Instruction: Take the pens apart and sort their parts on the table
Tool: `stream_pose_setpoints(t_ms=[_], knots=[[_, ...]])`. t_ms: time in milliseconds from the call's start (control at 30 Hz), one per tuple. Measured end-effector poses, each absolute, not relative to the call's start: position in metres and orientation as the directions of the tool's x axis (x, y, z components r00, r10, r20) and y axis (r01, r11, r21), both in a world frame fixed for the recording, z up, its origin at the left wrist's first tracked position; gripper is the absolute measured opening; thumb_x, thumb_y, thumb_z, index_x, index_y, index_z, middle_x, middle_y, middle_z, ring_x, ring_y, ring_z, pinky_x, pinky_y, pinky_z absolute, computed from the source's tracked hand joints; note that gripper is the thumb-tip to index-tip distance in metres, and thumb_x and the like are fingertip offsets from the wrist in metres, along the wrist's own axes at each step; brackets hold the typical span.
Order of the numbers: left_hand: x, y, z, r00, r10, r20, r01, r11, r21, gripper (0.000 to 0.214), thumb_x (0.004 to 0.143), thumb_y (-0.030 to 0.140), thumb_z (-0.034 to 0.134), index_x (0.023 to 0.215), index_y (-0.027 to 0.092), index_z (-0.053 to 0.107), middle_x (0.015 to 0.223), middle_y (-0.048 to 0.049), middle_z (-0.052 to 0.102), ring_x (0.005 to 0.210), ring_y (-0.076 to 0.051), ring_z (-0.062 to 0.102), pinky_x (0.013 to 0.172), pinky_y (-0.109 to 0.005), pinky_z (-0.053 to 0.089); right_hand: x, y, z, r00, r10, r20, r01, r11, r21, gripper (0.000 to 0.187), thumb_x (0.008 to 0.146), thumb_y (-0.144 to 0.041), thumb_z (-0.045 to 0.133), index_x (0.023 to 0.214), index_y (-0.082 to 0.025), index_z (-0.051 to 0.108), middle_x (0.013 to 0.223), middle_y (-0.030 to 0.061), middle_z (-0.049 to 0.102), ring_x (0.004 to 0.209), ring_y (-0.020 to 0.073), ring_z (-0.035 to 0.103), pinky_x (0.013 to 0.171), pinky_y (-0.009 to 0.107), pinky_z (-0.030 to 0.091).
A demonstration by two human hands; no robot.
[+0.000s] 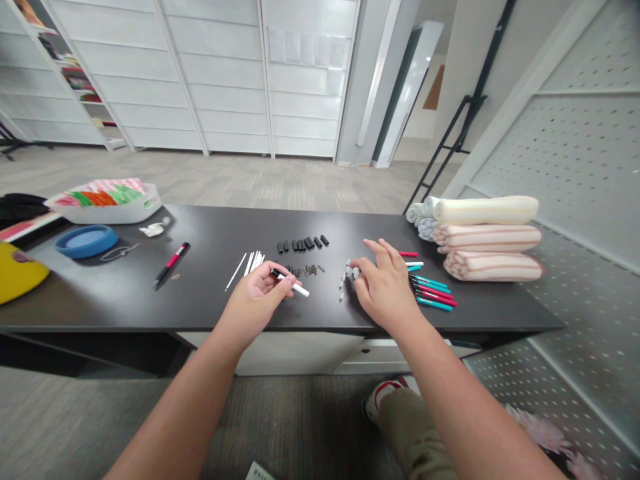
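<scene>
My left hand (257,293) is closed round a pen barrel (300,289), white at the end pointing right and black by the fingers. Over a line of small clear-and-silver pen parts (343,283) hovers my right hand (383,283), thumb and index finger apart by the pieces, the other fingers stretched forward. White thin tubes (254,262) lie beyond my left hand. Small springs or metal pieces (311,271) are scattered between the hands, with black short caps (303,244) in a row behind. Red, teal and white pen barrels (434,293) lie right of my right hand.
Rolled towels (493,239) are stacked at the table's right end. Leftward lie a red-and-black pen (171,265), a blue round lid (86,241), white earbuds (152,229), a white basket (113,212) of coloured items and a yellow object (20,272). The dark table (210,310) has a near edge below my hands.
</scene>
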State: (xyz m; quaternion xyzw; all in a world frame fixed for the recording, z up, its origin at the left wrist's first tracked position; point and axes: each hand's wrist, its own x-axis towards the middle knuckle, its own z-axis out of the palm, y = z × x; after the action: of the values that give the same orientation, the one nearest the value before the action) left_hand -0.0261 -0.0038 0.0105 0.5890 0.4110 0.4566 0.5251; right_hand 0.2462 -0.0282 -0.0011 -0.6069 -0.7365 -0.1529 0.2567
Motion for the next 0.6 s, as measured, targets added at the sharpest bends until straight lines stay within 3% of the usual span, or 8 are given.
stream_pose_setpoints(t_ms=[600], knots=[[-0.0256, -0.0043, 0.0109, 0.242, 0.964, 0.110, 0.027, -0.120, 0.992, 0.036, 0.088, 0.052, 0.078, 0.096, 0.019, 0.065, 0.093, -0.0076, 0.079, 0.079, -0.017, 0.069, 0.078, -0.028, 0.055, 0.2461, -0.0295, 0.0001, -0.221, 0.784, 0.580, 0.941, 0.328, -0.085, 0.030, 0.089, -0.014, 0.060, 0.112, -0.024, 0.075, 0.151, 0.0129, 0.051, 0.147, 0.0370, 0.037, 0.121, 0.059, 0.033]])
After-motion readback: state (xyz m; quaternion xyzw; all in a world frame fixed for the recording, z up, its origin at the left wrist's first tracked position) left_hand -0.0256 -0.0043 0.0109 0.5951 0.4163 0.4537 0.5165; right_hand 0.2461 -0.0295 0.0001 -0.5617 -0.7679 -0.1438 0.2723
